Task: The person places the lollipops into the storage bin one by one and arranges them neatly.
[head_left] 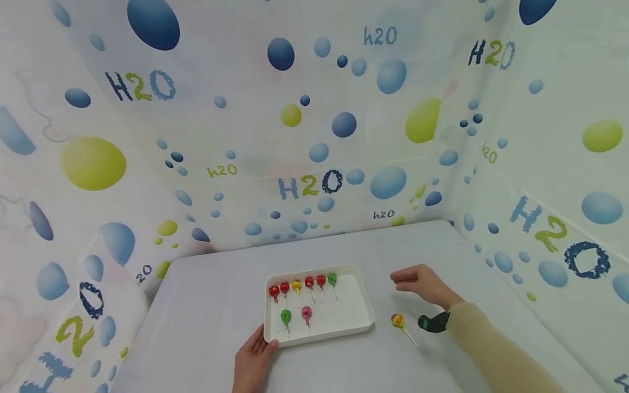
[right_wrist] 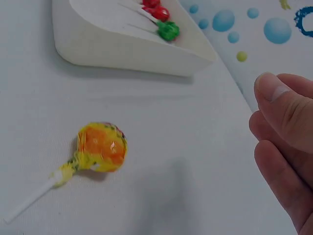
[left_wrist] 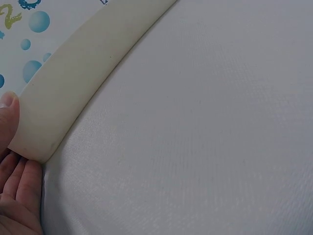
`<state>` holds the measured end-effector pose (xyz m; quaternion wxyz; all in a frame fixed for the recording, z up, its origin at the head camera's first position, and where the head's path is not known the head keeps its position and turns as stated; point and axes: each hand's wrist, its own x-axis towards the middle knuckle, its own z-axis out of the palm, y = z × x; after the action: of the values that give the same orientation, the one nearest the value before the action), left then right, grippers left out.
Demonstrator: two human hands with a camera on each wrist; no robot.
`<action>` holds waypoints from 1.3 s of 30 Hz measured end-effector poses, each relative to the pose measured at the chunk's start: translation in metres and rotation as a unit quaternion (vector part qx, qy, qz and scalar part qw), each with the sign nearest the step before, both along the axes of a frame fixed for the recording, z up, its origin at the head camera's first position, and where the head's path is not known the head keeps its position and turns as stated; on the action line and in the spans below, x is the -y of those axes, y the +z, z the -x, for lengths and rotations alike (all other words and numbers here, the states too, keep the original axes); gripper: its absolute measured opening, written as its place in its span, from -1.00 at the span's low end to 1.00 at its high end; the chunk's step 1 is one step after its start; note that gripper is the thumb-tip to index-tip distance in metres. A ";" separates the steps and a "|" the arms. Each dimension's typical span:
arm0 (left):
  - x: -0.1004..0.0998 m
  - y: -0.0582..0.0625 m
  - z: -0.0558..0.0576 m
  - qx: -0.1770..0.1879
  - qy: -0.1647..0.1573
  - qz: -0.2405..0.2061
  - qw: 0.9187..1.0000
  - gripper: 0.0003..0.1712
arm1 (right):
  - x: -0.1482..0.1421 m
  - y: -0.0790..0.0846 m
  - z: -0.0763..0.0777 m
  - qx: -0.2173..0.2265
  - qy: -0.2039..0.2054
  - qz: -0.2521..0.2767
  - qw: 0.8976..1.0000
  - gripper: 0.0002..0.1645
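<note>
A white tray (head_left: 344, 328) lies on the table with several wrapped lollipops in two rows. Its far row has red ones, a yellow lollipop (head_left: 296, 286) and a green lollipop (head_left: 332, 280) at the right end. Nearer are another green lollipop (head_left: 286, 316) and a pink lollipop (head_left: 307, 313). My left hand (head_left: 253, 357) grips the tray's near left corner, thumb at the rim and fingers against the outer wall. Over the table right of the tray, my right hand (head_left: 422, 285) is held with fingers loosely bent around nothing. Below it lies a yellow-orange lollipop (right_wrist: 102, 148), stick pointing toward me.
The white-covered table (head_left: 206, 322) meets patterned sheets (head_left: 314, 131) with bubbles and "H2O" lettering at the back and sides. A dark band with a small device (head_left: 433, 323) is on my right wrist.
</note>
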<state>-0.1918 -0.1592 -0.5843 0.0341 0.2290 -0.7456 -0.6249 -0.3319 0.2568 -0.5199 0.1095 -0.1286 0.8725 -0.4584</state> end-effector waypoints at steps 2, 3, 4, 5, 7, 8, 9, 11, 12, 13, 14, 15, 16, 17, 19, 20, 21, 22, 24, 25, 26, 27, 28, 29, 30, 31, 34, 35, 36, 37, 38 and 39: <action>0.001 0.001 0.000 0.000 0.001 -0.003 1.000 -0.14 | -0.008 0.001 -0.001 0.001 0.006 -0.002 1.000 -0.57; 0.001 0.001 0.000 0.001 0.003 -0.006 1.000 -0.14 | -0.011 0.000 -0.001 0.004 0.007 -0.001 1.000 -0.58; 0.001 0.001 0.000 0.001 0.005 -0.010 1.000 -0.14 | -0.012 0.000 -0.002 0.008 0.010 -0.002 1.000 -0.58; 0.002 0.001 0.000 0.000 0.005 -0.013 1.000 -0.14 | -0.014 -0.002 -0.004 0.011 0.017 -0.002 1.000 -0.58; 0.002 0.000 0.000 -0.002 0.006 -0.016 1.000 -0.14 | -0.014 -0.006 -0.007 0.018 0.029 -0.003 0.999 -0.59; 0.003 0.000 0.000 -0.001 0.008 -0.018 1.000 -0.15 | -0.014 -0.009 -0.009 0.023 0.035 -0.003 0.999 -0.60; 0.003 -0.001 0.000 -0.001 0.009 -0.020 1.000 -0.15 | -0.014 -0.012 -0.011 0.026 0.042 -0.004 0.999 -0.60; 0.003 -0.002 0.000 -0.003 0.008 -0.022 1.000 -0.15 | -0.014 -0.019 -0.015 0.029 0.062 -0.008 0.998 -0.61; 0.003 -0.002 0.000 -0.003 0.009 -0.023 1.000 -0.14 | -0.014 -0.022 -0.017 0.031 0.069 -0.013 0.997 -0.62; 0.002 -0.002 0.000 -0.002 0.010 -0.024 1.000 -0.14 | -0.014 -0.026 -0.019 0.033 0.076 -0.018 0.996 -0.62; 0.002 -0.002 0.000 -0.001 0.010 -0.025 1.000 -0.14 | -0.014 -0.029 -0.020 0.034 0.083 -0.023 0.996 -0.62; 0.002 -0.002 0.000 -0.002 0.009 -0.025 1.000 -0.14 | -0.014 -0.031 -0.021 0.031 0.092 -0.028 0.995 -0.62; 0.002 -0.002 -0.001 -0.002 0.009 -0.027 1.000 -0.14 | -0.014 -0.034 -0.022 0.028 0.102 -0.032 0.994 -0.62; 0.002 -0.002 -0.001 -0.002 0.010 -0.028 1.000 -0.14 | -0.014 -0.036 -0.024 0.026 0.108 -0.035 0.993 -0.62; 0.002 -0.002 -0.001 -0.002 0.010 -0.026 1.000 -0.14 | -0.013 -0.039 -0.025 0.020 0.119 -0.041 0.992 -0.64; 0.002 -0.002 -0.001 -0.002 0.009 -0.024 1.000 -0.13 | -0.013 -0.040 -0.026 0.015 0.122 -0.043 0.991 -0.64; 0.002 -0.002 -0.001 -0.002 0.008 -0.022 1.000 -0.13 | -0.013 -0.042 -0.026 0.010 0.125 -0.046 0.991 -0.65; 0.002 -0.002 -0.001 -0.001 0.007 -0.022 1.000 -0.13 | -0.013 -0.042 -0.027 0.009 0.124 -0.050 0.991 -0.66; 0.002 -0.001 -0.001 0.000 0.005 -0.019 1.000 -0.13 | -0.012 -0.043 -0.027 0.004 0.121 -0.057 0.991 -0.67; 0.002 -0.001 -0.001 0.000 0.005 -0.019 1.000 -0.13 | -0.011 -0.044 -0.027 0.003 0.118 -0.060 0.991 -0.67; 0.002 -0.001 0.000 0.000 0.004 -0.018 1.000 -0.13 | -0.011 -0.045 -0.028 0.000 0.115 -0.062 0.991 -0.68; 0.001 0.000 0.000 0.001 0.004 -0.018 1.000 -0.14 | -0.011 -0.046 -0.028 -0.001 0.112 -0.064 0.992 -0.69; 0.001 0.000 0.000 0.001 0.003 -0.019 1.000 -0.13 | -0.010 -0.046 -0.028 0.000 0.109 -0.065 0.992 -0.69; 0.001 0.000 0.000 0.002 0.003 -0.018 1.000 -0.13 | -0.011 -0.047 -0.028 -0.002 0.108 -0.066 0.992 -0.69; 0.001 0.000 0.000 0.002 0.003 -0.018 1.000 -0.13 | -0.011 -0.048 -0.028 -0.003 0.106 -0.066 0.992 -0.70; 0.001 0.000 0.000 0.002 0.003 -0.018 1.000 -0.14 | -0.011 -0.049 -0.028 -0.004 0.104 -0.068 0.992 -0.70; 0.000 -0.001 0.000 0.001 0.004 -0.018 1.000 -0.14 | -0.012 -0.048 -0.027 -0.013 0.099 -0.073 0.992 -0.71; 0.000 -0.001 0.000 0.000 0.006 -0.018 1.000 -0.14 | -0.013 -0.047 -0.027 -0.020 0.099 -0.073 0.992 -0.71; 0.000 -0.001 0.000 -0.002 0.005 -0.018 1.000 -0.14 | -0.013 -0.046 -0.027 -0.024 0.096 -0.071 0.993 -0.72; 0.000 -0.001 0.000 -0.004 0.005 -0.018 1.000 -0.14 | -0.012 -0.044 -0.025 -0.029 0.093 -0.068 0.993 -0.72; 0.000 -0.001 0.000 -0.006 0.005 -0.018 1.000 -0.14 | -0.012 -0.042 -0.024 -0.034 0.089 -0.062 0.994 -0.71; 0.000 -0.001 0.000 -0.008 0.003 -0.019 1.000 -0.13 | -0.011 -0.040 -0.022 -0.040 0.085 -0.055 0.994 -0.71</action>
<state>-0.1916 -0.1591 -0.5858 0.0375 0.2267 -0.7325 -0.6409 -0.3095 0.2679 -0.5603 0.1202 -0.2144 0.8858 -0.3935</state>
